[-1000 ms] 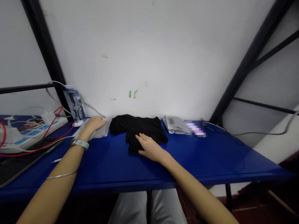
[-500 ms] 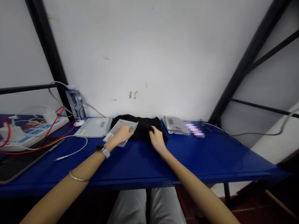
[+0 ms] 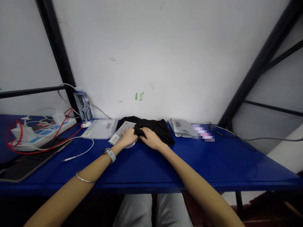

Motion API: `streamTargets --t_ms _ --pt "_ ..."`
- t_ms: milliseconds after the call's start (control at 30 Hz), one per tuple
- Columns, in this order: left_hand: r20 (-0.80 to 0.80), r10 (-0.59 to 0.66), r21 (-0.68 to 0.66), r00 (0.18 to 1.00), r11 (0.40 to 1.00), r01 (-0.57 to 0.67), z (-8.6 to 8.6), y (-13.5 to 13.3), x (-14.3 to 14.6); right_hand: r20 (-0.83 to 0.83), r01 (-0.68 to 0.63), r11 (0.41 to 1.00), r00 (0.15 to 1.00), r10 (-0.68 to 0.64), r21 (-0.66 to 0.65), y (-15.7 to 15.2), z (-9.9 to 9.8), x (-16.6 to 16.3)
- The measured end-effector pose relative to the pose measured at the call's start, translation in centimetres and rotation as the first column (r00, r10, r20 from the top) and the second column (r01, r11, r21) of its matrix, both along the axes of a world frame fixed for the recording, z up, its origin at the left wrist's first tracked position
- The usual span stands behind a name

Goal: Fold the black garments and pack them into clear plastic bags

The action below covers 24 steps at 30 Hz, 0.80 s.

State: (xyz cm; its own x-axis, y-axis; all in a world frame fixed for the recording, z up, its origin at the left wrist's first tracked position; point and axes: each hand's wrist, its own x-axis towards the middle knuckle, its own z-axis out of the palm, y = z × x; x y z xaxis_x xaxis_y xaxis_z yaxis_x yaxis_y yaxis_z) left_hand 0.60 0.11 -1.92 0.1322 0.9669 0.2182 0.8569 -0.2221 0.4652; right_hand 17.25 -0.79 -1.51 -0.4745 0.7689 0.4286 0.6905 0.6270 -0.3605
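A frosted plastic bag [image 3: 122, 128] with a white label lies tilted at the back of the blue table, partly over a black cloth garment [image 3: 161, 129]. My left hand [image 3: 129, 136] is closed on the bag near its right edge, and its fingertips are partly covered by black fabric. My right hand [image 3: 151, 138] grips a bunched fold of the black cloth and holds it against the bag's right edge, close to the left fingers. Whether any cloth is inside the bag cannot be made out.
Another flat frosted bag [image 3: 99, 128] lies to the left, and a filled one [image 3: 182, 127] to the right. A water bottle [image 3: 83, 105], a power strip [image 3: 44, 134] with tangled cables and a dark tablet-like slab [image 3: 28, 168] occupy the left side. Behind stands a white wall [image 3: 165, 63].
My right hand has moved left, carrying a fold of black cloth to the bag and my left hand. The left hand keeps its hold on the bag. The view has shifted slightly.
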Motion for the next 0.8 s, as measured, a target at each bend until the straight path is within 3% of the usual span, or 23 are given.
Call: streamTargets --t_ms 100,233,400,533,633,800 --pt "-0.008 -0.004 -0.033 1.0 0.999 0.004 -0.2 0.1 -0.1 0.176 -0.012 0.997 0.984 0.026 -0.078 0.6 -0.6 -1.0" --pt "0.071 0.007 -0.003 0.997 1.0 -0.007 -0.7 0.6 -0.2 0.201 0.028 0.997 0.979 -0.014 -0.066 1.1 -0.1 -1.2" --pt "0.297 0.081 0.117 0.951 0.986 -0.12 -1.5 1.6 -0.6 0.233 0.068 0.998 0.97 -0.066 0.0 0.3 -0.2 -1.4" --pt "0.432 0.047 0.233 0.901 0.959 -0.162 -1.4 1.9 -1.0 0.291 0.037 0.999 0.956 -0.046 0.036 -0.7 -0.4 -1.3" --pt "0.448 -0.011 0.299 0.894 0.944 -0.138 -1.0 1.7 -1.0 0.345 -0.035 0.998 0.939 0.012 0.06 -0.9 -0.6 -1.2" --pt "0.418 -0.043 0.255 0.907 0.964 -0.072 -0.9 1.2 -0.3 0.367 -0.083 0.992 0.929 0.044 0.091 0.1 -0.6 -1.9"
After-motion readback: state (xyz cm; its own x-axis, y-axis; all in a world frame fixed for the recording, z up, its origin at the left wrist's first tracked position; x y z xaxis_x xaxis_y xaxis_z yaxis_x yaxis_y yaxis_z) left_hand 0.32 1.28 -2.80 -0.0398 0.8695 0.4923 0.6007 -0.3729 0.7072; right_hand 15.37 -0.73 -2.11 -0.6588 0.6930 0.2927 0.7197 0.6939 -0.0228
